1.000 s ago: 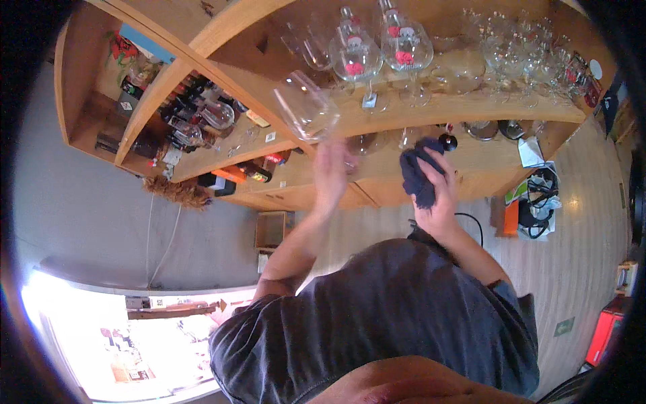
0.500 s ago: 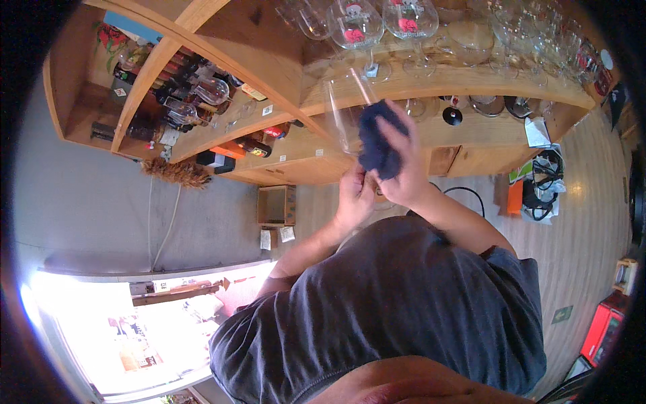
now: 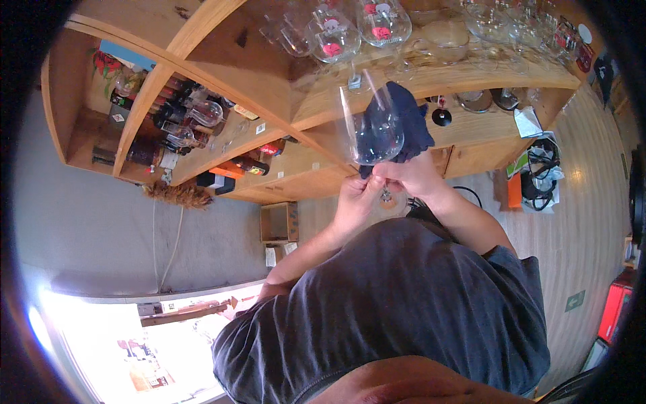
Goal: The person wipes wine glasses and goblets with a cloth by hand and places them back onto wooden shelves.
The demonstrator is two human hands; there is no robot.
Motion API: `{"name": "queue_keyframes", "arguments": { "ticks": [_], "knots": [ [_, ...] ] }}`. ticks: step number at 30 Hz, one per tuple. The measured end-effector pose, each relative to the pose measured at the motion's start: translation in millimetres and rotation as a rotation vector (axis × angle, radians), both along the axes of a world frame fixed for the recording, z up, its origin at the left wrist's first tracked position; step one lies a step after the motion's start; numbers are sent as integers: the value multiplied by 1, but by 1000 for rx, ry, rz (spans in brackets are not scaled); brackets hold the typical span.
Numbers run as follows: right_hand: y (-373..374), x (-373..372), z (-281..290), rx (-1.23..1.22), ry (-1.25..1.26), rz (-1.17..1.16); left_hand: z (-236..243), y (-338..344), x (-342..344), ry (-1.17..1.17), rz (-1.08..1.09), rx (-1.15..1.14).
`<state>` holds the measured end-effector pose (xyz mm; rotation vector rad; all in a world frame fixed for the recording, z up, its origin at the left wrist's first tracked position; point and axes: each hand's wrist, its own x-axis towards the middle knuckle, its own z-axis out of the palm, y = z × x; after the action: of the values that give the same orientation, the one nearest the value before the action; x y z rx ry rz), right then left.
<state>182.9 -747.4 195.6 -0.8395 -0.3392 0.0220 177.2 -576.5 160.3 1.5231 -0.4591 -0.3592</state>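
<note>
A large clear stemmed glass is held upright in front of my chest, below the upper shelf. My left hand is closed on its stem under the bowl, with the foot showing beside it. My right hand grips a dark navy cloth, which lies behind the bowl and reaches down to the stem. The fingertips of my two hands meet just under the bowl, partly hidden by each other and the cloth.
A wooden shelf unit holds rows of glasses above and bottles at left. Below stand a small open box and a crate of bags and cables. A bright opening is at lower left.
The glass came from higher at left down to my chest. The cloth went from apart at right, to over the bowl, to behind it. My hands have come together under the bowl.
</note>
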Motion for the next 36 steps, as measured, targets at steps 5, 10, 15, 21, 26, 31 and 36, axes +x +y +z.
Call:
{"name": "queue_keyframes", "arguments": {
  "ticks": [5,10,15,21,26,31,36],
  "knots": [
    [0,-1,-8,-246,-177,-298,-1,9,-1,-30,226,60],
    [-3,11,-15,-666,-666,-887,63,-10,9,-197,251,-403],
    [5,8,-22,-881,-821,-814,85,-24,20,-219,332,-310],
    [3,5,-9,-551,-585,-646,85,-19,25,-167,237,-346],
    [-10,21,-8,-300,3,-55,77,-9,45,-164,176,-429],
    [-33,16,8,-652,-396,-263,82,5,70,-34,120,-596],
    [-15,16,-10,-1068,-396,-161,80,3,74,-182,83,-546]
  ]
}}
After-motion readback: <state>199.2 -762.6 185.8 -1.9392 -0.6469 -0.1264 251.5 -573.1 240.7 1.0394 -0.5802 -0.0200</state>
